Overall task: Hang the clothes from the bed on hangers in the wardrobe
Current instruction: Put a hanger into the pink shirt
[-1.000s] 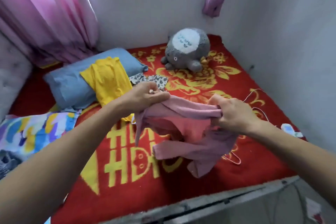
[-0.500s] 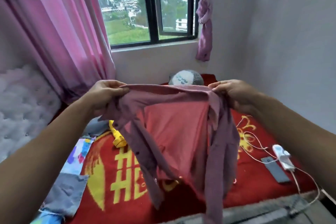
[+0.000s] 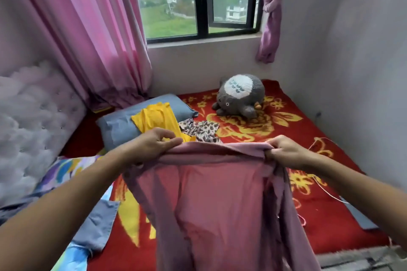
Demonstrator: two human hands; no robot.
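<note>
A dusty pink garment [image 3: 215, 200] hangs spread out in front of me above the bed [image 3: 319, 204]. My left hand [image 3: 154, 145] pinches its upper left edge. Its upper right edge is bunched in my right hand [image 3: 284, 152]. The cloth drops past the bottom of the view, one sleeve dangling on the right. Behind it, a yellow garment [image 3: 156, 121] lies across a blue-grey pillow [image 3: 119, 125], and a leopard-print piece [image 3: 200, 130] lies beside it. A thin pink hanger [image 3: 302, 218] shows partly beside the hanging sleeve. No wardrobe is in view.
A grey plush toy [image 3: 240, 97] sits at the far end of the red flowered blanket. A tufted headboard [image 3: 33, 121] is on the left, a colourful pillow [image 3: 63, 174] below it. A white cable [image 3: 326, 189] and a dark flat object [image 3: 361, 215] lie at right near the wall.
The pink garment went from bunched between my hands to stretched wide. My hands moved apart, lifted it high, then lowered it a little. The view swung up and back down.
</note>
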